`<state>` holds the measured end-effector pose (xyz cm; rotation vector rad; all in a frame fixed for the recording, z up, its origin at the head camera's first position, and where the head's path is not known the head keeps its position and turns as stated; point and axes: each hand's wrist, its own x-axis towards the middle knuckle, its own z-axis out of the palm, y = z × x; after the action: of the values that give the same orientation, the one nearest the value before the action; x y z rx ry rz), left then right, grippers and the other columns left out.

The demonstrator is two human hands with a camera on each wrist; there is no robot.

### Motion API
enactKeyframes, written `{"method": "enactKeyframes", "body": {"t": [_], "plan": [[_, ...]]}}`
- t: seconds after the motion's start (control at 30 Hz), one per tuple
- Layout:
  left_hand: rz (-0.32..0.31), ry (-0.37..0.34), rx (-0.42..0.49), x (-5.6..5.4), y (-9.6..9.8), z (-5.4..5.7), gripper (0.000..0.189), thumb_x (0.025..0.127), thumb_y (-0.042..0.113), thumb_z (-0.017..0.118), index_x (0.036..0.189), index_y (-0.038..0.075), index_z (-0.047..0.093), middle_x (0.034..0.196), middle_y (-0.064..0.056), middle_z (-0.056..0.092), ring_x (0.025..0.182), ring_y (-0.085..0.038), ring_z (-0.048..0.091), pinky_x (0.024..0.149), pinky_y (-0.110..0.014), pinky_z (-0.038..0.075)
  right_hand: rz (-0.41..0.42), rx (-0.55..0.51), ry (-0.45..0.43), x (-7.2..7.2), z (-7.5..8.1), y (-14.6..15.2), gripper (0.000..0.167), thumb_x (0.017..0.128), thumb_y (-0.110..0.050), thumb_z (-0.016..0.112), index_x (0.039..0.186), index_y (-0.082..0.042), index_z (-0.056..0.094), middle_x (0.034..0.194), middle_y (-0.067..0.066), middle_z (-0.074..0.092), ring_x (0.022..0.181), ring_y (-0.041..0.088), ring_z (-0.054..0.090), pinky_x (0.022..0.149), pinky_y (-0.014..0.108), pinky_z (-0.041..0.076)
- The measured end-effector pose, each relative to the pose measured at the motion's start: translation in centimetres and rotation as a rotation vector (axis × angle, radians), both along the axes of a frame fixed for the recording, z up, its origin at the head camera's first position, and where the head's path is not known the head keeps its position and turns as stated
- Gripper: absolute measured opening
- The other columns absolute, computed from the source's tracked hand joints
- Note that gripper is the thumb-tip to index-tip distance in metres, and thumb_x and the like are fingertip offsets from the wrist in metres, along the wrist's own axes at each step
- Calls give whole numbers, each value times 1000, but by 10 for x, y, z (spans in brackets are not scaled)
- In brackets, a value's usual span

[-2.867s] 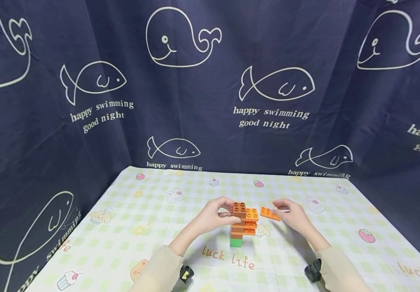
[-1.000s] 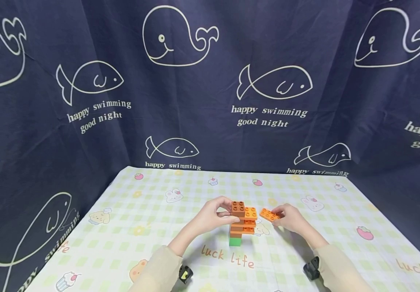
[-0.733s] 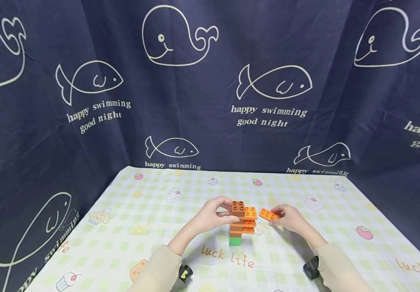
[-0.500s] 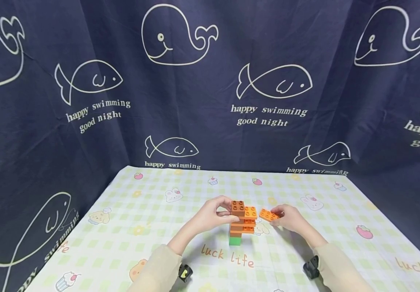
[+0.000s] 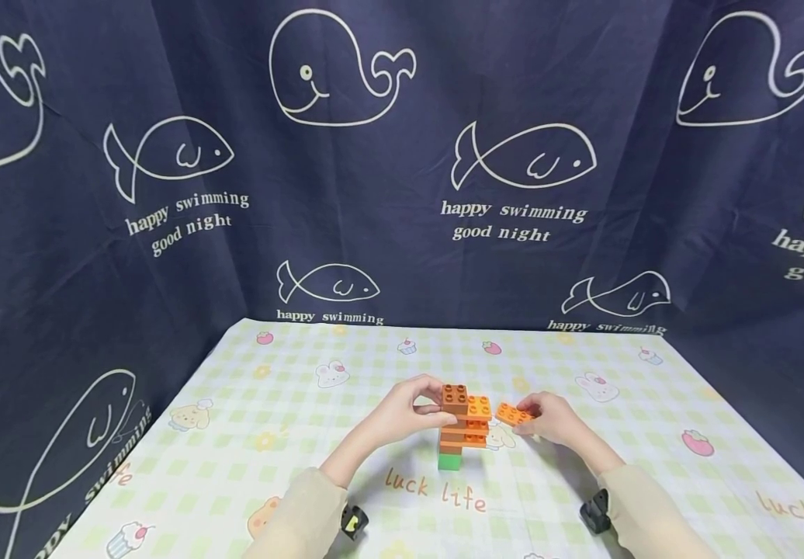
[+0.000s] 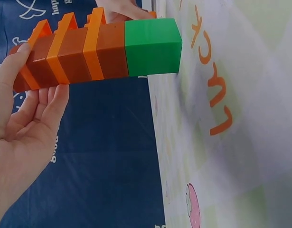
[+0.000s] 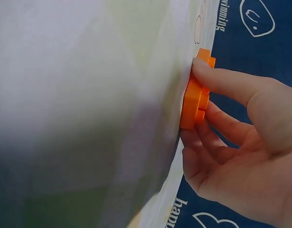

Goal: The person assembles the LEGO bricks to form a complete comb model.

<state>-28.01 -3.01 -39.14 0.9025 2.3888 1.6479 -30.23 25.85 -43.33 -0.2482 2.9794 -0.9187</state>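
Note:
A tower of toy building bricks (image 5: 452, 439) stands upright on the table, a green brick (image 6: 153, 46) at its base. Above that, brown bricks (image 6: 112, 50) alternate with thin orange plates (image 6: 92, 45) that jut out to the right in the head view. My left hand (image 5: 402, 411) grips the tower near its top, thumb on one side and fingers on the other. To the right of the tower, my right hand (image 5: 556, 419) pinches a loose orange plate brick (image 7: 193, 102) by its edges, studs up, apart from the tower.
A checked tablecloth (image 5: 304, 435) with printed cartoons covers the table. Dark blue curtains (image 5: 402, 194) with white fish and whale drawings hang behind and at both sides. A black wrist camera (image 5: 355, 522) sits at the left cuff, another black camera (image 5: 595, 512) at the right.
My right hand has turned the orange plate slightly and shifted its fingers along it since the oldest frame. The left hand and the tower have stayed in place.

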Motion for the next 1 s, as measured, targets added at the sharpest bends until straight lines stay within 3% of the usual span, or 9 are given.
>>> {"method": "enactKeyframes", "body": {"t": [0.27, 0.53, 0.8, 1.0], "plan": [[0, -15, 10, -1, 2, -4, 34, 80, 18, 75, 108, 6, 59, 104, -4, 61, 101, -16, 58, 88, -18, 52, -20, 5, 71, 3, 3, 0, 42, 71, -15, 77, 105, 7, 65, 98, 19, 59, 89, 29, 56, 85, 51, 48], [18, -16, -3, 2, 2, -4, 33, 81, 17, 74, 108, 7, 59, 104, -3, 61, 101, -14, 58, 89, -18, 51, -43, -3, 125, 4, 3, 1, 42, 73, -14, 75, 107, 8, 63, 100, 21, 58, 88, 29, 56, 83, 49, 49], [24, -9, -8, 15, 1, 12, 31, 82, 10, 72, 109, 1, 58, 105, -8, 61, 101, -19, 58, 91, -24, 53, -38, -32, 120, 9, 8, 1, 44, 78, -15, 72, 115, 7, 60, 114, 30, 58, 104, 42, 55, 93, 57, 44], [17, 3, 15, 0, 1, -4, 33, 80, 15, 74, 107, 5, 59, 104, -4, 61, 100, -16, 59, 87, -16, 51, -25, -44, 170, 14, 20, -1, 46, 79, -17, 71, 117, 6, 59, 116, 30, 58, 102, 42, 57, 90, 56, 47]]}}
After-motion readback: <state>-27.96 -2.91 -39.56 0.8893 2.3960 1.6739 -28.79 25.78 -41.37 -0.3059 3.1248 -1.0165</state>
